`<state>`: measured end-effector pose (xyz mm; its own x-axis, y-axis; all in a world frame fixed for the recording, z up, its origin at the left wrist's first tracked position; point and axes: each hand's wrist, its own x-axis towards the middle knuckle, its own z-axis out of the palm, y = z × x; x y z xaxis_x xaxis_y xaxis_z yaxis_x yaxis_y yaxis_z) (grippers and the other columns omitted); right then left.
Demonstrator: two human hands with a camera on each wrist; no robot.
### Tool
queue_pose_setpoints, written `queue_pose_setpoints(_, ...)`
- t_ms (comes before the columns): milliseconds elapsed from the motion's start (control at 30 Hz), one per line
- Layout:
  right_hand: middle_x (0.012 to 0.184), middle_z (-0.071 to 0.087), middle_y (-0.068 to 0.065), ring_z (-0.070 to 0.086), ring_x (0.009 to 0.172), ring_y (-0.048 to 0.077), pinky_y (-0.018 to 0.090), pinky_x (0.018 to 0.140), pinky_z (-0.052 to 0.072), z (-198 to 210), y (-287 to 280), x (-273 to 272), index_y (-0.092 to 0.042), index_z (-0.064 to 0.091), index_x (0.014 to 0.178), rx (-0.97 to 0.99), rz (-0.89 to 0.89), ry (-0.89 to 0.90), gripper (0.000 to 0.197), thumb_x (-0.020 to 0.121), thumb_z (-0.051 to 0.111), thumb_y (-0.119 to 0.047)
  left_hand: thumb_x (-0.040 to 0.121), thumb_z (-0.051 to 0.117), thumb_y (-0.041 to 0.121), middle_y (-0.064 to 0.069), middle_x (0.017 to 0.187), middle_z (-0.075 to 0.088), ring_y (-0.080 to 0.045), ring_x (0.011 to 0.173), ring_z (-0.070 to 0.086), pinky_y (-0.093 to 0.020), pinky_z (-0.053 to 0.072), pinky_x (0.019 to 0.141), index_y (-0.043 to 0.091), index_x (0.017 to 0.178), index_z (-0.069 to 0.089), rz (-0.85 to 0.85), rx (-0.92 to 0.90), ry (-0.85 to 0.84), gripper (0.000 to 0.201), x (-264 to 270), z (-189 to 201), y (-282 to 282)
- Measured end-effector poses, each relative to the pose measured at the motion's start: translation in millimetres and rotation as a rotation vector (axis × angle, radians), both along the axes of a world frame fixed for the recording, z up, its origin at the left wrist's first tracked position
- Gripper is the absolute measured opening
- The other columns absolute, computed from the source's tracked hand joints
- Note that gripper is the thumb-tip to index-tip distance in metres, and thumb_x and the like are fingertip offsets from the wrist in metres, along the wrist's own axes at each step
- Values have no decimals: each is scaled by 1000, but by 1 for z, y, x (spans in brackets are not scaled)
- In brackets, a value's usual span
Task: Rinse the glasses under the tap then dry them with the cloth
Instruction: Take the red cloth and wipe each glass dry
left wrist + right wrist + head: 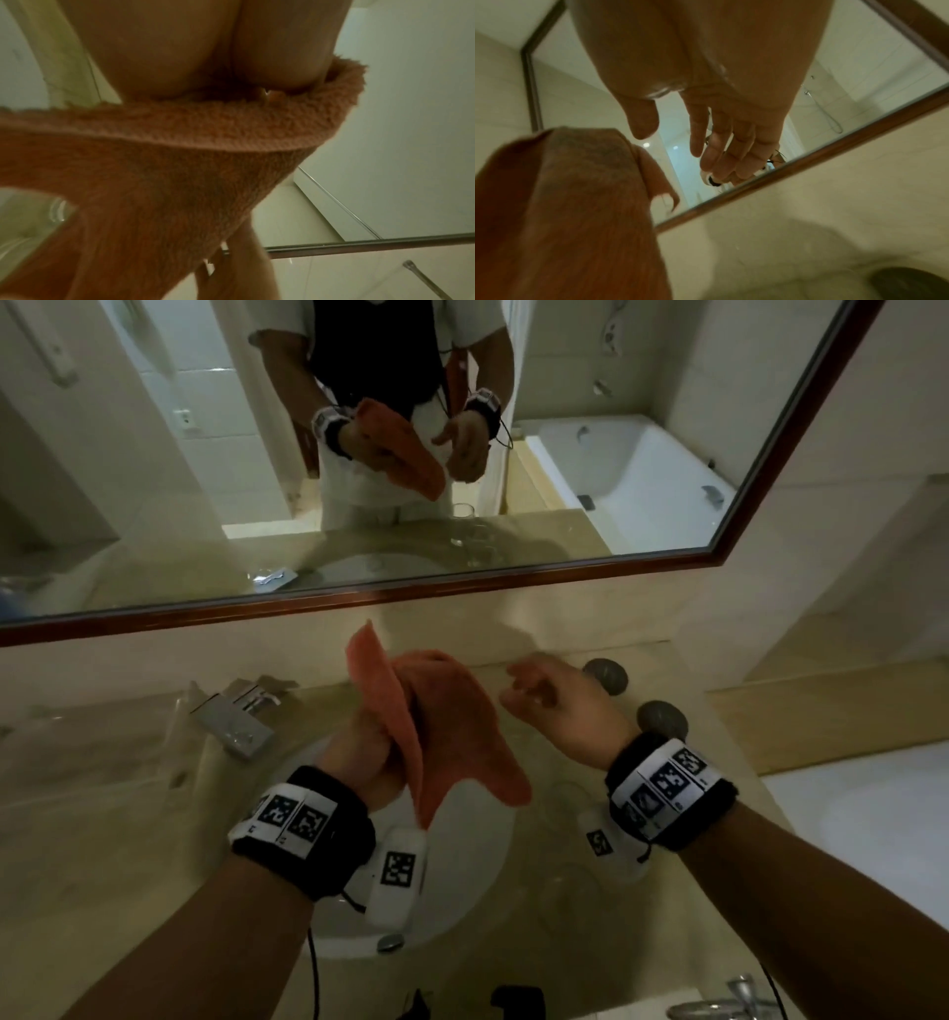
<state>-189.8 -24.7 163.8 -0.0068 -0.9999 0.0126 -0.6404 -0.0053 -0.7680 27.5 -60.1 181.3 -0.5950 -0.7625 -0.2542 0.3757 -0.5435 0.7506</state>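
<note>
My left hand grips an orange terry cloth and holds it up over the sink; the cloth hangs down in loose folds. In the left wrist view the cloth bunches under my palm. My right hand hovers just right of the cloth, wet, fingers relaxed and spread, holding nothing. The right wrist view shows those fingers apart from the cloth. Faint clear glasses stand on the counter under my right wrist. A glass rim shows below the cloth.
A chrome tap stands at the left of the white basin. Two dark round objects sit on the counter's right. A framed mirror runs along the wall behind. A bathtub lies to the right.
</note>
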Motion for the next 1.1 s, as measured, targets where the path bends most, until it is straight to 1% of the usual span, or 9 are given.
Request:
queue_pose_setpoints(167,116,66,0,62,106,20,31,90,50,-62,32,-12,-23,58,129,537,208,510,38,95,64,-38,76,81,47,-45,130,37,-64,109,42,-54,55,65,-13,143,29,-35,22,109,104,6,-3,-1)
queue_pose_setpoints(333,131,57,4,56,120,27,37,100,46,-108,51,-8,-23,53,136,714,415,770,48,93,67,-37,98,45,5,-29,99,45,-34,68,56,-50,56,56,-21,109,47,79,-107,20,28,12,-16,-4)
queue_pose_setpoints(467,132,57,4,59,118,30,40,97,52,-122,52,3,-25,57,134,768,512,915,41,93,64,-30,53,83,66,-10,67,65,-21,57,64,-35,57,58,15,66,69,57,-199,-100,56,19,-10,-3)
queue_pose_setpoints(533,124,62,6,64,110,32,42,92,56,-127,49,4,-21,65,122,771,548,952,30,92,61,-20,61,84,58,-25,80,67,-41,75,67,-56,59,67,1,82,70,47,-196,-123,63,23,-8,-3)
queue_pose_setpoints(600,113,68,9,67,99,33,42,86,59,-128,46,7,-15,70,108,748,612,1000,22,89,60,-13,85,70,21,-47,103,50,-66,97,50,-86,38,79,-25,101,48,47,-145,-16,54,30,-8,-5)
queue_pose_setpoints(633,108,69,10,68,96,34,40,84,59,-129,44,8,-13,71,104,726,634,1027,20,88,59,-10,88,60,8,-53,105,44,-73,98,44,-86,35,77,-30,102,41,33,-117,29,45,33,-12,-8)
queue_pose_setpoints(733,106,70,13,67,93,35,40,81,58,-124,40,16,-7,70,102,696,706,1065,21,90,53,-5,87,47,-2,-59,92,37,-75,73,40,-52,56,49,-34,99,39,18,-76,13,35,41,-9,-10)
queue_pose_setpoints(900,101,69,7,66,90,31,44,84,58,-107,26,28,-14,71,98,594,703,1069,23,90,49,-16,77,65,12,-24,92,42,-28,65,48,-23,39,45,-16,103,49,116,-129,-28,41,53,-9,6)
queue_pose_setpoints(1100,92,70,-3,65,84,22,31,76,52,-39,-1,43,-21,73,95,299,573,808,22,94,51,-27,80,63,16,-44,102,51,-57,86,55,-41,56,58,-26,111,47,190,-107,-57,56,65,-28,0)
